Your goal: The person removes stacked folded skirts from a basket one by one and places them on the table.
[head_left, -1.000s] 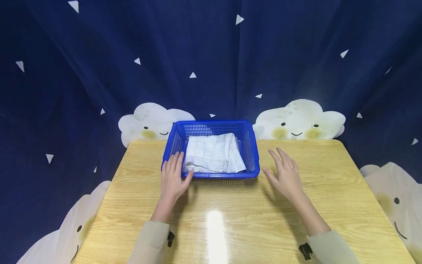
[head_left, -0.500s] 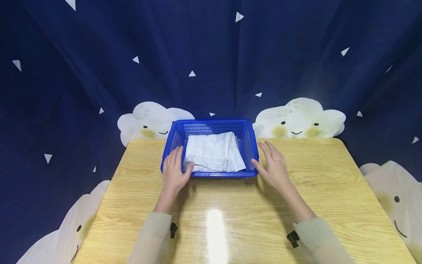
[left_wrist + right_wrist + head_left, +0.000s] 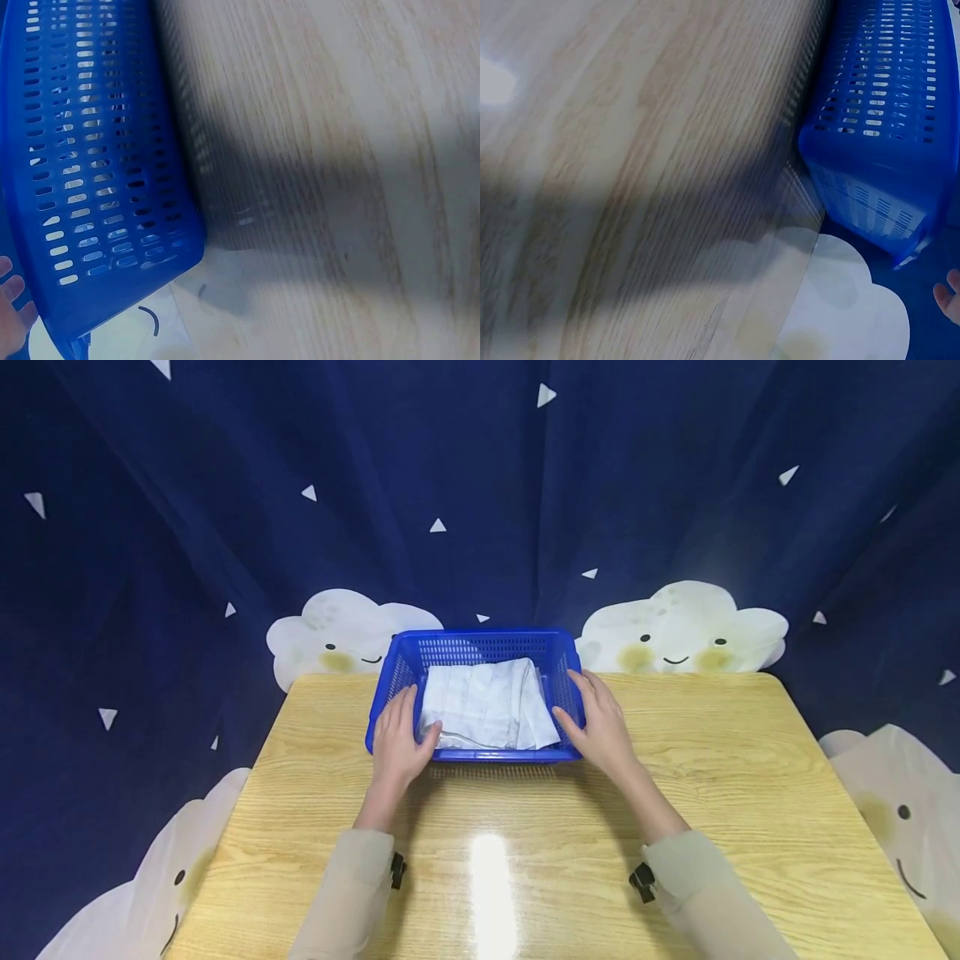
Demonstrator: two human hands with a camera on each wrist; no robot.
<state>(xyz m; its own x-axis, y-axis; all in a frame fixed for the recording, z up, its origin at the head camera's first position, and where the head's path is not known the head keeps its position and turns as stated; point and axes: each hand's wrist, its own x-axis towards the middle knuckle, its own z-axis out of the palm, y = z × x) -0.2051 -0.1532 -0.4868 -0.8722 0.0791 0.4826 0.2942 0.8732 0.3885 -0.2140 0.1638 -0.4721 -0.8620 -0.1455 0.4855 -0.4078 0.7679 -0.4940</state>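
Observation:
A blue plastic basket (image 3: 495,757) with slotted walls stands near the table's far edge, a folded white cloth (image 3: 480,702) lying inside it. My left hand (image 3: 397,742) is at the basket's left front corner, fingers extended along the left rim and thumb spread toward the cloth. At the right side, my right hand (image 3: 602,727) has its fingers extended at the rim, the thumb reaching over the front right corner. Both wrist views show only fingertips beside the basket's upper edge; whether they touch it I cannot tell.
The wooden table (image 3: 570,877) spreads in front of the basket and to both sides, with a bright light reflection near its middle. Behind it hangs a dark blue curtain (image 3: 487,468) printed with white triangles and clouds.
My right hand has moved left, from beside the basket to its right rim. The left hand has stayed at the left rim, shifting slightly forward. The basket and cloth stay put.

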